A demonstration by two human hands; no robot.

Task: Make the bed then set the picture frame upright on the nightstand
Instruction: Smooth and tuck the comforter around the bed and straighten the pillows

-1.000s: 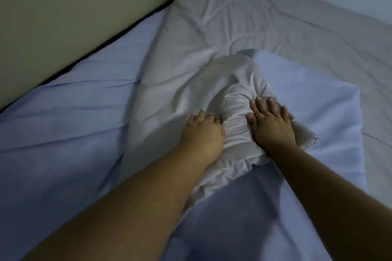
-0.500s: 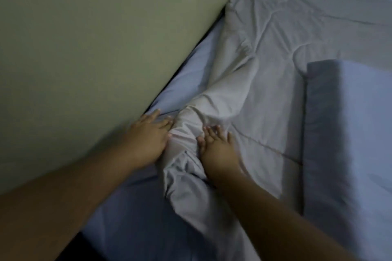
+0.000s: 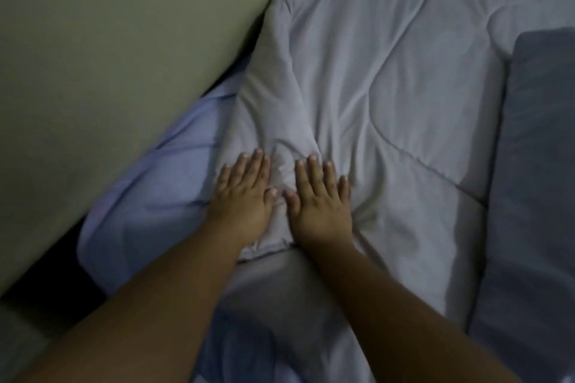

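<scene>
Both the left hand (image 3: 241,196) and right hand (image 3: 320,205), clutching bunched cloth a moment ago, now press straightened fingers (image 3: 313,174) flat on the pale grey quilted comforter (image 3: 389,87) beside the beige padded headboard (image 3: 109,56), smoothing the bed (image 3: 155,196).

The left hand (image 3: 242,196) and right hand (image 3: 320,205) lie flat, side by side, on the near left corner of the comforter (image 3: 389,87), which lies on the sheet (image 3: 155,202), with the headboard (image 3: 109,40) to the left and what may be a pillow (image 3: 538,165) to the right.
</scene>
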